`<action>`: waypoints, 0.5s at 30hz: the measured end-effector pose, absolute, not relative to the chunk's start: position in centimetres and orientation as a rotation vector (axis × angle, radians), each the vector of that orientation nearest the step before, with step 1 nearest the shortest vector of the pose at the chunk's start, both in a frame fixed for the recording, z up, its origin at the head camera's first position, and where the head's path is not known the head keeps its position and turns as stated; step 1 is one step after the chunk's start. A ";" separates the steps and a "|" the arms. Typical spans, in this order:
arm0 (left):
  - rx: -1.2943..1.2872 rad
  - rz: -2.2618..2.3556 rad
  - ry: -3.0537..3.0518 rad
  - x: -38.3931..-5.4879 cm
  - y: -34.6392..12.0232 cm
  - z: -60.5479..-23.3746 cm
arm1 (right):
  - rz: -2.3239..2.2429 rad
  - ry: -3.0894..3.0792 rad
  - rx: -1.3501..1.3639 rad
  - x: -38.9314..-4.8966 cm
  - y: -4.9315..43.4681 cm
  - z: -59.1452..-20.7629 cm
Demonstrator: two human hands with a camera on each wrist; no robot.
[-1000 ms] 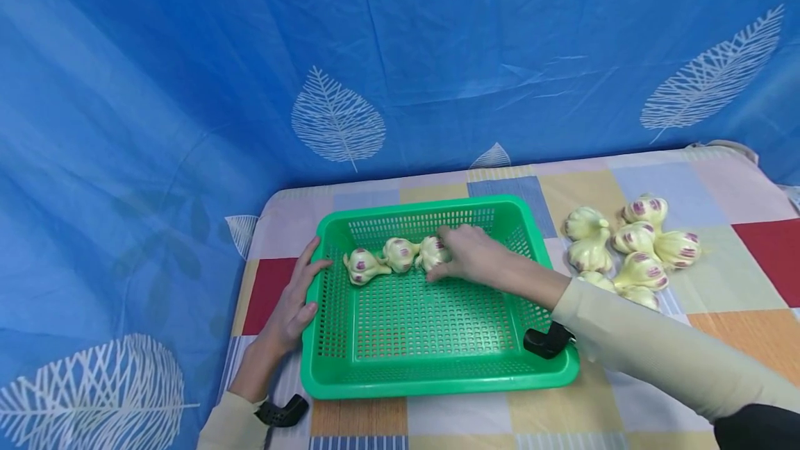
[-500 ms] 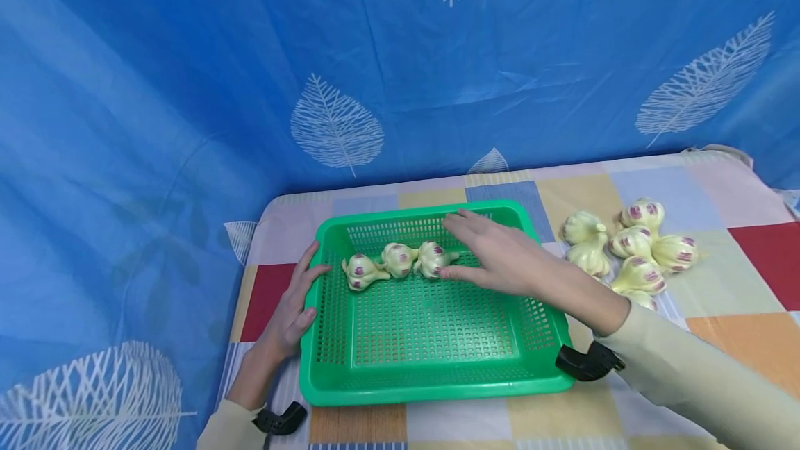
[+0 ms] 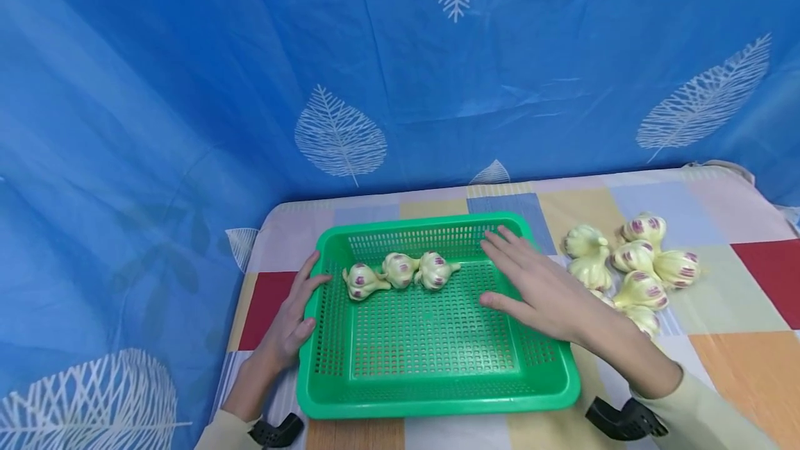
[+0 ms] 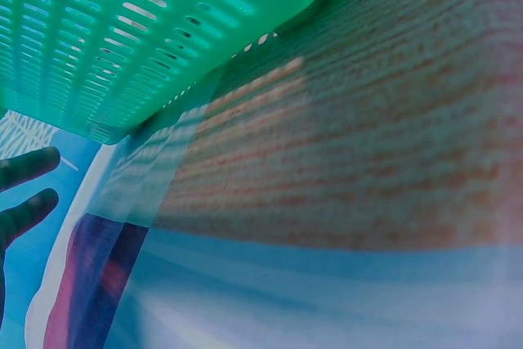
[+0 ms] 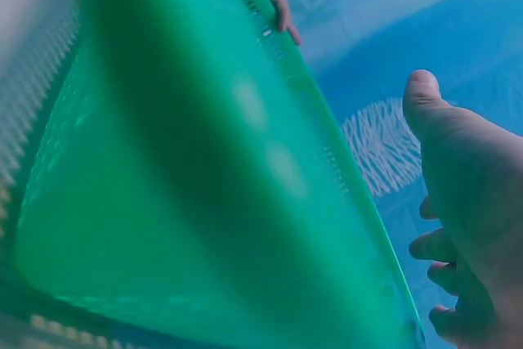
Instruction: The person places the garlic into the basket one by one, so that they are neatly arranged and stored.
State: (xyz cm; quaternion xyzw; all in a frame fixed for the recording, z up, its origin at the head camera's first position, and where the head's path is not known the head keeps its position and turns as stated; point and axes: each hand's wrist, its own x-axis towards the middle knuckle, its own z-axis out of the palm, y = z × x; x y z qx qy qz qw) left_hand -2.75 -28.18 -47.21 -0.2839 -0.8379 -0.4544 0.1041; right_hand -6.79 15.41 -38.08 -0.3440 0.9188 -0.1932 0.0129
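Observation:
Inside the green plastic basket [image 3: 437,408], three garlic bulbs [image 3: 400,269] lie in a row toward the back left. My left hand [image 3: 289,321] rests against the basket's left rim with its fingers extended. Over the basket's right side is my right hand [image 3: 537,290], fingers straight and thumb spread, holding nothing. In the right wrist view the same right hand [image 5: 470,210] shows beside the blurred basket wall [image 5: 245,161]. Two dark fingers [image 4: 29,194] of the left hand appear in the left wrist view, near the basket's slotted side [image 4: 139,38].
To the right of the basket, several more garlic bulbs [image 3: 637,262] lie in a loose pile on the patchwork tablecloth [image 3: 737,360]. A blue curtain [image 3: 537,75] with white leaf prints hangs behind and to the left of the table.
My right hand has let go of the rightmost garlic bulb in the basket and drawn back to the right, its fingers straightening. The left hand stays at the rim.

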 end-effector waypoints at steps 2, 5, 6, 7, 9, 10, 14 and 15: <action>-0.832 -1.337 -2.475 -2.8 -28.1 -47.2 | -0.609 2.888 -1.045 -6.4 16.1 -38.3; -0.817 -1.336 -2.479 -2.9 -28.0 -47.2 | -0.622 2.921 -1.003 -6.0 17.1 -38.6; -0.813 -1.334 -2.480 -2.9 -28.0 -47.2 | -0.627 2.928 -0.992 -5.9 17.5 -38.7; -0.810 -1.334 -2.480 -2.9 -28.1 -47.1 | -0.630 2.936 -0.984 -5.8 17.8 -38.8; -0.808 -1.339 -2.481 -2.9 -28.1 -47.1 | -0.640 2.952 -0.956 -5.6 18.5 -39.0; -0.811 -1.342 -2.482 -2.9 -28.1 -47.1 | -0.644 2.958 -0.948 -5.5 18.9 -39.1; -0.809 -1.355 -2.486 -2.9 -28.1 -47.2 | -0.676 2.972 -0.886 -4.9 20.3 -39.6; -0.807 -1.360 -2.485 -2.9 -28.1 -47.2 | -0.687 2.972 -0.874 -4.8 20.6 -39.7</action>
